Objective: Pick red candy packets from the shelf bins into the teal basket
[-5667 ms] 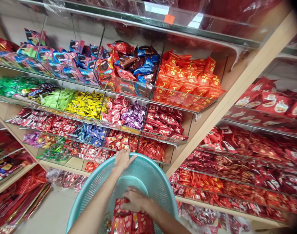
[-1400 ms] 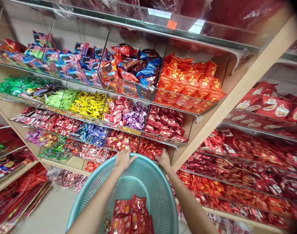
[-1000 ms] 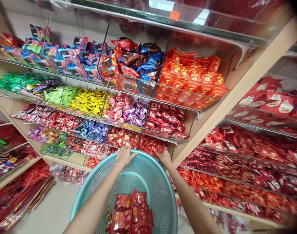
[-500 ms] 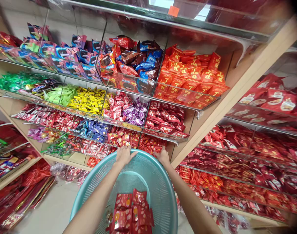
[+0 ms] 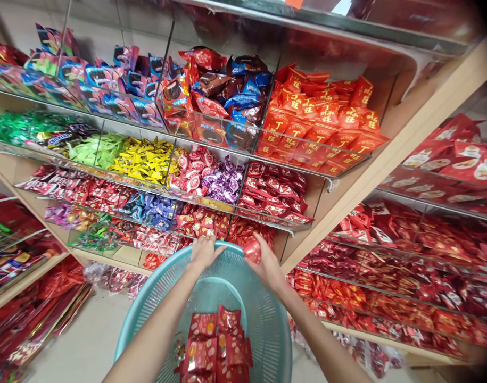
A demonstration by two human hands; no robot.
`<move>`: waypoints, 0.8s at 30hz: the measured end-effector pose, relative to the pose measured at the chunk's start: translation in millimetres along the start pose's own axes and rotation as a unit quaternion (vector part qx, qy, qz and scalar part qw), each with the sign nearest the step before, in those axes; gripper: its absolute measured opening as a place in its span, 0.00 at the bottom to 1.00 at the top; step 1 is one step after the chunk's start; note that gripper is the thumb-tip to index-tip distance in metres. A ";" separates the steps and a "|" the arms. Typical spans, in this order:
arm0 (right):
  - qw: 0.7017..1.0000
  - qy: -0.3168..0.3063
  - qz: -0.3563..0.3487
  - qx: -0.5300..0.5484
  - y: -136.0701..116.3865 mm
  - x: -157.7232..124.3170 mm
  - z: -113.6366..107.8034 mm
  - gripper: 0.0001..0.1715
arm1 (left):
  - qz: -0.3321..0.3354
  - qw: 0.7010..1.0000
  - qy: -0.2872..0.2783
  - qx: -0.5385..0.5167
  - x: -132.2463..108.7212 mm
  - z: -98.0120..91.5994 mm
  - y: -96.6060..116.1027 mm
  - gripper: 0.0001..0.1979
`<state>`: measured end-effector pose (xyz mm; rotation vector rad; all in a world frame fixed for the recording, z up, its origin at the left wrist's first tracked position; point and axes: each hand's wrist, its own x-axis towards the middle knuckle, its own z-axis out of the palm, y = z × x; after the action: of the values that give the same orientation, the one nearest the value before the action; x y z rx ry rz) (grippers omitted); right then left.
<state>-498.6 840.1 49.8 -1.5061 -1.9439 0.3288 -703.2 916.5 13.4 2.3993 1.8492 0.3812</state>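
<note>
A large teal plastic basket (image 5: 125, 340) with slotted sides stands below me, its far rim close to the candy shelves. Several red patterned snack packets (image 5: 201, 356) lie on its bottom. My left hand (image 5: 204, 254) is closed over the far rim, thumb along it; its fingertips are partly hidden. In my right hand (image 5: 267, 266) a shiny red packet (image 5: 252, 250) is held between thumb and fingers, just above the right part of the far rim. Behind that hand is a shelf compartment of dark red packets (image 5: 243, 229).
Tiered shelves with clear dividers hold yellow candies (image 5: 145, 162), purple candies (image 5: 225, 178) and orange-red packets (image 5: 307, 125). A wooden upright (image 5: 347, 186) separates them from another rack of red packets (image 5: 390, 271). Red bags (image 5: 47, 314) are at the lower left.
My right hand has drawn back from the low shelf compartment and now holds a red packet near the rim. My left hand has stayed on the rim. The view has shifted slightly.
</note>
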 end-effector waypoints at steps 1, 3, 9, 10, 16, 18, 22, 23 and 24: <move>0.998 -0.059 -0.026 0.007 -6.7 -7.6 4.9 0.40 | 0.000 1.000 -0.002 0.001 -0.2 -0.6 0.4 0.31; 0.978 -0.201 -0.058 0.008 -13.8 -23.9 18.6 0.43 | -0.001 1.000 -0.007 0.002 -0.6 -2.0 1.4 0.31; 0.922 -0.375 -0.077 -0.055 -2.3 -61.8 59.2 0.49 | 0.000 1.000 -0.012 0.005 -1.4 -4.2 2.0 0.30; 0.920 -0.379 -0.083 -0.056 0.0 -64.6 62.5 0.50 | 0.001 1.000 -0.010 0.007 -1.5 -4.2 1.9 0.30; 0.903 -0.419 -0.077 -0.050 3.7 -63.7 64.0 0.50 | -0.003 1.000 -0.014 0.007 -1.7 -5.4 2.3 0.29; 0.901 -0.427 -0.063 -0.042 1.9 -59.7 60.8 0.48 | -0.002 1.000 -0.014 0.007 -1.8 -5.8 2.5 0.30; 0.913 -0.404 -0.051 -0.005 -7.1 -51.5 59.0 0.45 | 0.000 1.000 -0.011 -0.003 -2.0 -5.6 2.5 0.30; 0.916 -0.397 -0.058 0.006 -10.4 -49.7 61.2 0.45 | -0.001 1.000 -0.011 -0.006 -1.9 -5.6 2.4 0.30; 0.917 -0.392 -0.066 0.016 -13.9 -48.2 64.8 0.46 | -0.002 1.000 -0.011 -0.009 -1.9 -5.6 2.3 0.30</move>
<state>-543.5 803.0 -7.8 -1.3113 -2.6073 1.0236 -702.9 913.6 19.1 2.3785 1.8328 0.3683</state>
